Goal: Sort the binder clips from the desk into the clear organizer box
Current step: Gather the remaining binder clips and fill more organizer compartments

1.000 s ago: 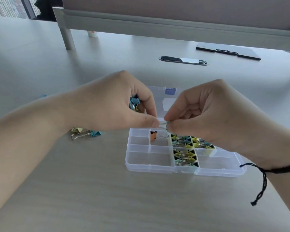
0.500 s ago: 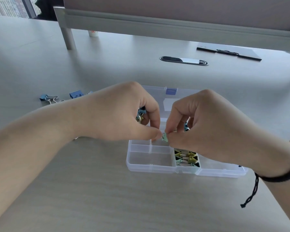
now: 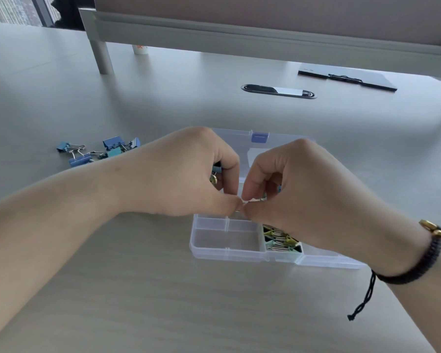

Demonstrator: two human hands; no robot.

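Note:
The clear organizer box (image 3: 224,252) lies open on the desk below my hands, its lid (image 3: 236,138) folded back behind them. One front compartment holds several small yellow and green binder clips (image 3: 281,240). My left hand (image 3: 183,174) is curled round a few small clips (image 3: 215,174), blue and yellow, that show between its fingers. My right hand (image 3: 290,184) pinches a small clip by its wire handle (image 3: 261,199), fingertip to fingertip with the left thumb, just above the box. Most of that clip is hidden.
A loose pile of blue binder clips (image 3: 99,150) lies on the desk to the left. Farther back are an oval cable grommet (image 3: 278,90), a dark clipboard (image 3: 346,77), and a desk divider on a metal leg (image 3: 101,54).
Both hands have stayed pressed together over the box. The pinched green clip seen half a second ago is now hidden by the fingertips. The view has shifted, bringing the blue clips into sight.

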